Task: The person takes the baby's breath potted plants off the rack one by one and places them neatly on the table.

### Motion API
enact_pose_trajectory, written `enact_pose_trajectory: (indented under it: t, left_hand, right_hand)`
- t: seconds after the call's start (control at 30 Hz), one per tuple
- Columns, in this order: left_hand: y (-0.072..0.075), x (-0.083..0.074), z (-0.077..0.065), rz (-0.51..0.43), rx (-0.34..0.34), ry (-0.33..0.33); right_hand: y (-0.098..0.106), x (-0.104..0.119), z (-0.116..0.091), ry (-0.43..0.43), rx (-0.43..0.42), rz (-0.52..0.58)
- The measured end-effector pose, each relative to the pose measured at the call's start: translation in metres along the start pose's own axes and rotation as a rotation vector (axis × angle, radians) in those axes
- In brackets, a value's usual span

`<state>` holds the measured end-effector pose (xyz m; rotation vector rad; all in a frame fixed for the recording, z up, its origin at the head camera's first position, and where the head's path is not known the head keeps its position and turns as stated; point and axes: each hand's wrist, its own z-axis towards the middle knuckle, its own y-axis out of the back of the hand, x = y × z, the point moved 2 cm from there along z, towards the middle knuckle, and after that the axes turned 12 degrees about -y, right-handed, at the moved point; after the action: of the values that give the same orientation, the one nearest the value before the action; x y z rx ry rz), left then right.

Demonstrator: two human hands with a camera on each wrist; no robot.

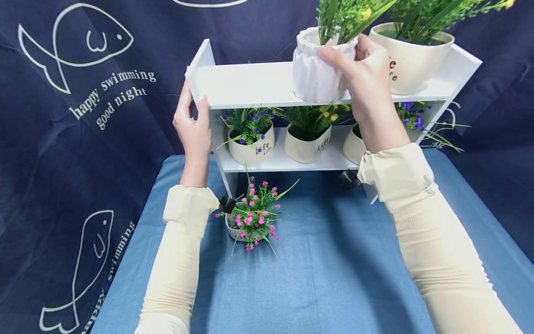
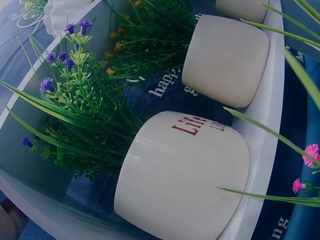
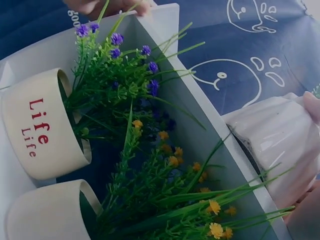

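A white fluted flowerpot [image 1: 314, 69] with green leaves and a yellow flower is over the top board of a small white shelf [image 1: 250, 83]. My right hand [image 1: 371, 79] holds it by the rim, thumb in front and fingers behind. In the right wrist view the white flowerpot [image 3: 280, 135] has its base right at the edge of the top board. On the left, my left hand [image 1: 193, 125] grips the upper corner of the shelf's side panel, its thumb near the front edge. Fingers [image 3: 142, 7] of that hand show at the panel in the right wrist view.
A larger cream pot [image 1: 410, 60] stands at the top board's right end. Below, the lower board carries a purple-flowered pot [image 1: 252, 146], a yellow-flowered pot [image 1: 308, 144] and more at right. A pink-flowered pot [image 1: 250, 220] stands on the blue tablecloth [image 1: 308, 260], close to my left sleeve.
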<state>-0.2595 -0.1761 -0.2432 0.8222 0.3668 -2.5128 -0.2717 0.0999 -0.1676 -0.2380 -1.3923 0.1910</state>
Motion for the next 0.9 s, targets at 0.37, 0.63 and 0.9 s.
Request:
enact_pose_trajectory:
  t: [0.37, 0.63, 0.9]
  left_hand:
    - [0.0, 0.002, -0.001, 0.013, 0.004, 0.015]
    - [0.001, 0.003, 0.0, 0.008, 0.013, -0.01]
    - [0.0, 0.004, 0.0, -0.006, 0.009, -0.002]
  right_hand:
    - [0.0, -0.001, -0.009, 0.057, -0.036, 0.043]
    - [0.002, 0.0, -0.018, 0.081, -0.046, 0.036]
    - [0.002, -0.001, -0.028, 0.099, -0.063, 0.054]
